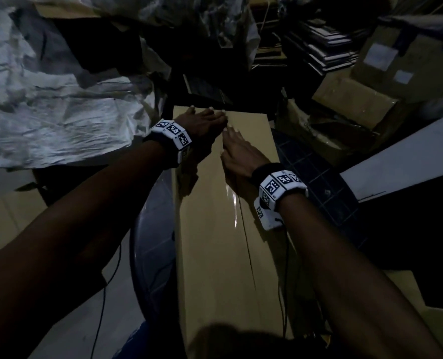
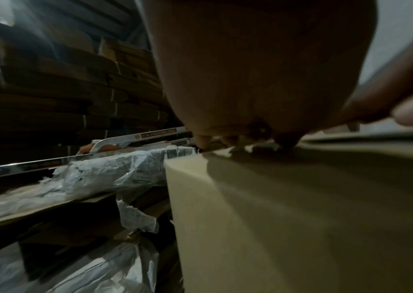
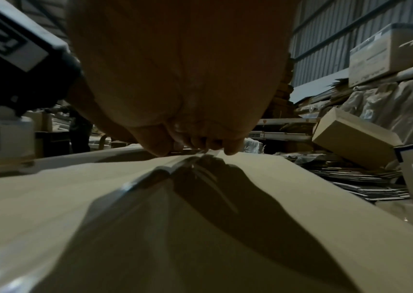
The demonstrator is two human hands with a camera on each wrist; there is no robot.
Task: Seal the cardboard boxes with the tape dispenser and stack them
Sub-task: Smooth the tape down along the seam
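Head view: box point(image 1: 215, 229) runs up frame centre, clear tape point(image 1: 234, 200) along its seam. Left hand point(image 1: 202, 123) flat on far end, fingers straight; right hand point(image 1: 238, 151) beside it, fingers extended, probably pressing tape.

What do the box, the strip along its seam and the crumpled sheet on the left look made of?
Box: cardboard, matte tan, with a centre seam between folded flaps.
Strip: likely clear plastic tape; it is glossy and glints along the seam.
Sheet: seemingly thin plastic film, whitish, creased and shiny, though dim light leaves it open.
Both hands press flat on the box.
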